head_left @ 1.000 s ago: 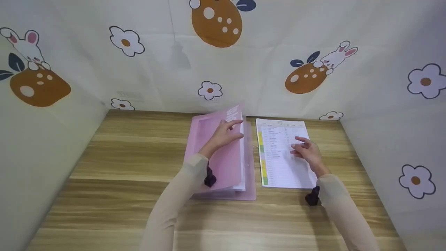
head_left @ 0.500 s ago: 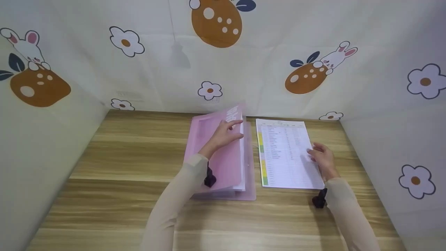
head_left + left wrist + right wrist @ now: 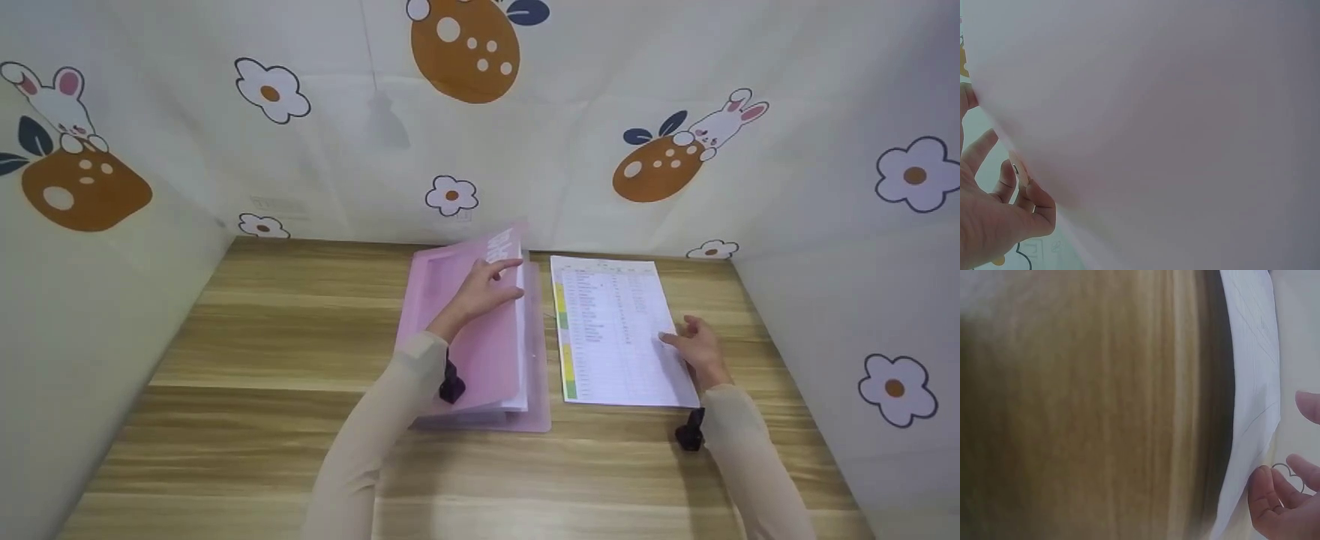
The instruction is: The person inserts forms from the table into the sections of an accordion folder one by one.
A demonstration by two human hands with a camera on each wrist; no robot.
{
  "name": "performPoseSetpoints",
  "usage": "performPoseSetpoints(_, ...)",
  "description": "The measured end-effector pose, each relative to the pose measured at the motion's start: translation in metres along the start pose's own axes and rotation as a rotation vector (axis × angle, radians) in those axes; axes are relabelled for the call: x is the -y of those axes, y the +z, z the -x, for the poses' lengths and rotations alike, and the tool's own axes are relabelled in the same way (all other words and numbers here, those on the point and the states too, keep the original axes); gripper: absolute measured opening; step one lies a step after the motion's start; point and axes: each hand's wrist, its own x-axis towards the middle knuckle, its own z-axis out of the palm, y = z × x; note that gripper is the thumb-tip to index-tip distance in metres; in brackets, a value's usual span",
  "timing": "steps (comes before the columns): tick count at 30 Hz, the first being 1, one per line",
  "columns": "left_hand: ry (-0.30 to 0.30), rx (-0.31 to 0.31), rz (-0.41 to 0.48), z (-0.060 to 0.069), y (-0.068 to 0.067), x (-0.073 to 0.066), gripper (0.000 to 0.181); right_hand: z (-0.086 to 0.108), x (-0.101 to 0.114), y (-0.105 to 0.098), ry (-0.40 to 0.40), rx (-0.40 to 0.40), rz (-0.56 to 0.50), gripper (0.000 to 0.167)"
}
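A pink folder (image 3: 480, 337) lies near the middle of the table, its cover raised with white pages showing at the right side. My left hand (image 3: 480, 291) pinches the free edge of the cover between thumb and fingers. In the left wrist view the pale pink cover (image 3: 1157, 124) fills most of the picture, with the left hand (image 3: 1002, 208) at its edge. To the right of the folder lies a printed paper sheet (image 3: 611, 322) with coloured blocks down its left side. My right hand (image 3: 699, 351) pinches its right edge, the thumb on top.
The wood-grain table (image 3: 247, 420) is bounded by a patterned curtain (image 3: 337, 172) at the back and both sides. A black wrist camera (image 3: 451, 382) sits below the left wrist, and another camera (image 3: 690, 430) below the right.
My right hand has moved right from above the sheet to its right edge, and its thumb now lies on it. My left hand and the folder have stayed put.
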Motion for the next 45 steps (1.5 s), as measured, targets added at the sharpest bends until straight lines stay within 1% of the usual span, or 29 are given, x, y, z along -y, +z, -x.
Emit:
performPoseSetpoints(5,0.001,0.0,0.011,0.0,0.0,0.001,0.051,-0.001,0.0,0.001,-0.024,0.003,0.084,0.078)
performPoseSetpoints(12,0.016,-0.014,-0.004,0.0,0.001,0.002,0.05,0.0,0.001,0.004,-0.06,-0.007,0.135,0.079)
performPoseSetpoints(21,-0.002,-0.011,0.013,-0.001,0.0,0.003,0.05,-0.005,-0.004,0.012,-0.11,-0.039,0.235,0.078)
performPoseSetpoints(29,-0.017,-0.003,0.0,0.001,-0.001,0.0,0.052,-0.007,-0.007,0.012,-0.12,-0.009,0.205,0.077)
performPoseSetpoints(32,-0.019,-0.001,-0.01,0.001,0.0,0.0,0.052,-0.006,-0.006,0.012,-0.147,0.005,0.185,0.076)
performPoseSetpoints(37,-0.002,0.005,-0.03,0.001,0.0,0.0,0.05,-0.004,-0.005,0.01,-0.19,0.039,0.168,0.07)
performPoseSetpoints(42,-0.005,0.007,-0.038,0.0,0.0,0.0,0.05,0.0,-0.005,0.005,-0.163,0.103,0.176,0.055)
performPoseSetpoints(45,-0.01,0.009,-0.042,0.0,-0.001,0.001,0.05,0.002,-0.005,0.003,-0.142,0.136,0.149,0.05)
